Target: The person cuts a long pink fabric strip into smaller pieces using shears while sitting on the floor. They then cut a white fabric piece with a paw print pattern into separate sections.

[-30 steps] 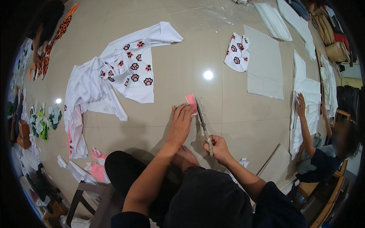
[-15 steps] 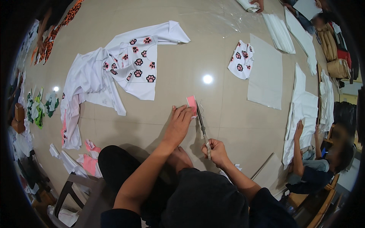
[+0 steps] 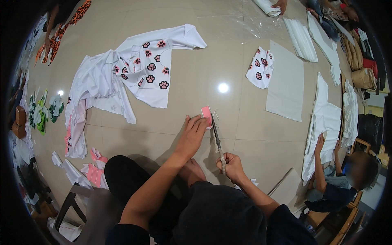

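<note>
Pink fabric piece [image 3: 206,111]: just left of scissors [image 3: 217,139], probably light, soft, limp; best held taut along edge opposite scissors. Left hand [image 3: 192,134] over it, pinching or pressing unclear; right hand [image 3: 232,166] grips scissors.

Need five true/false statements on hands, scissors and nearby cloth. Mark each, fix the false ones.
1. The right hand holds the scissors. True.
2. The left hand holds a pink piece. True.
3. The pink piece is to the right of the scissors' blades. False: it is at their left.
4. The large paw-print cloth has a black ground. False: its ground is white.
5. The small paw-print piece is at the left edge of a pale sheet. True.
</note>
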`<state>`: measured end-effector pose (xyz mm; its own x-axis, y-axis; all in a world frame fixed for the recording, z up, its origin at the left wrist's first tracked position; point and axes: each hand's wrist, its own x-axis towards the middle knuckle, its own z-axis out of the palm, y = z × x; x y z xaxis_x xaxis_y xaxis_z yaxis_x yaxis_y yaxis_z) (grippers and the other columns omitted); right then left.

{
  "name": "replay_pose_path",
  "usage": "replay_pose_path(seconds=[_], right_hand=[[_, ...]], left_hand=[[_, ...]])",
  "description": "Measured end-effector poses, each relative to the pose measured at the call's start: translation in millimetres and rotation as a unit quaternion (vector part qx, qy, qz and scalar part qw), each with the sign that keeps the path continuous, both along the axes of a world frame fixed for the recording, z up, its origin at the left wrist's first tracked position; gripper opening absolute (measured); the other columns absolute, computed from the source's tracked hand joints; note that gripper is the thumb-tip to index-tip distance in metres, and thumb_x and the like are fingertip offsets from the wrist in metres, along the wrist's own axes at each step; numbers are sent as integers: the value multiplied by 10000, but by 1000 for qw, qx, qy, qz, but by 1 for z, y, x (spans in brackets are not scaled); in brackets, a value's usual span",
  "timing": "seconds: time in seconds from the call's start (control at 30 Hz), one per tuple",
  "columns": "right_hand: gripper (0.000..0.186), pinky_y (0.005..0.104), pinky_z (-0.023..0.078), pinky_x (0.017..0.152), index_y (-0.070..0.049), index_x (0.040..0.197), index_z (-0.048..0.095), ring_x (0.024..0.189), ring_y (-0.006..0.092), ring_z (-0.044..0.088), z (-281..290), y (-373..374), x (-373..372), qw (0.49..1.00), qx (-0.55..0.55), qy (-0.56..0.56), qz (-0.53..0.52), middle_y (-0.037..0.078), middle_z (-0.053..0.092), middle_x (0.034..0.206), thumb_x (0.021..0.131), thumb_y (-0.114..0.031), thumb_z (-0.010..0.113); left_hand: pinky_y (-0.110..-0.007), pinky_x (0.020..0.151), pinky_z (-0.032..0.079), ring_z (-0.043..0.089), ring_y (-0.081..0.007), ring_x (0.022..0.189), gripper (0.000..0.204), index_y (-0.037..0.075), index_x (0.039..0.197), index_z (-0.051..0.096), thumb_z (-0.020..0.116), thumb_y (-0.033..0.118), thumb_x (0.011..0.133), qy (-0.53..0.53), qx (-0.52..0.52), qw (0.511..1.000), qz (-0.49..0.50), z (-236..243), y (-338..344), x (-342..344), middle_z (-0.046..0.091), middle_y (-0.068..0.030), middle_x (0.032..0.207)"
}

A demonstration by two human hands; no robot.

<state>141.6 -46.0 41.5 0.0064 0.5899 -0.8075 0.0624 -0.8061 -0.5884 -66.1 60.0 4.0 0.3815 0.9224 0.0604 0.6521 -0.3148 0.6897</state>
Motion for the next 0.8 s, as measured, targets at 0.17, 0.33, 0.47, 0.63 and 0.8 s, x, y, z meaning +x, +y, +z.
replay_pose_path(seconds=[0.17,0.33,0.47,0.63,0.8], right_hand=[[122,250,450,527,-21,882,672,591,69,575,-1,0,2,1000,3,-4,6,17,673,739,859,-89,771],[120,248,449,531,-21,883,673,596,65,573,-2,-1,4,1000,7,-8,13,8,672,740,859,-78,776],[110,244,447,534,-23,878,674,598,63,571,-5,-4,7,1000,5,-4,15,3,668,740,857,-69,772],[104,241,441,534,-28,869,673,600,63,571,-5,-5,8,1000,1,-4,14,0,660,731,853,-72,766],[121,248,437,533,-30,862,678,595,62,560,-4,2,5,999,-2,-27,32,4,652,712,845,-112,766]], left_hand=[[-615,1223,278,481,-320,1387,375,47,1385,536,555,98,1014,-11,-12,1000,2,1,0,0,595,-94,1364],[-615,1223,279,484,-322,1386,356,49,1372,545,546,100,1020,-23,-17,1000,6,1,0,-1,601,-91,1363],[-618,1222,282,484,-327,1386,354,51,1370,545,547,94,1019,-33,-22,999,9,1,0,-1,608,-90,1366],[-622,1226,275,487,-330,1383,343,54,1360,546,545,86,1018,-42,-22,999,10,0,0,-2,615,-87,1370],[-623,1227,272,497,-321,1371,316,56,1326,550,556,84,1012,-46,-24,999,4,3,1,-3,623,-74,1364]])
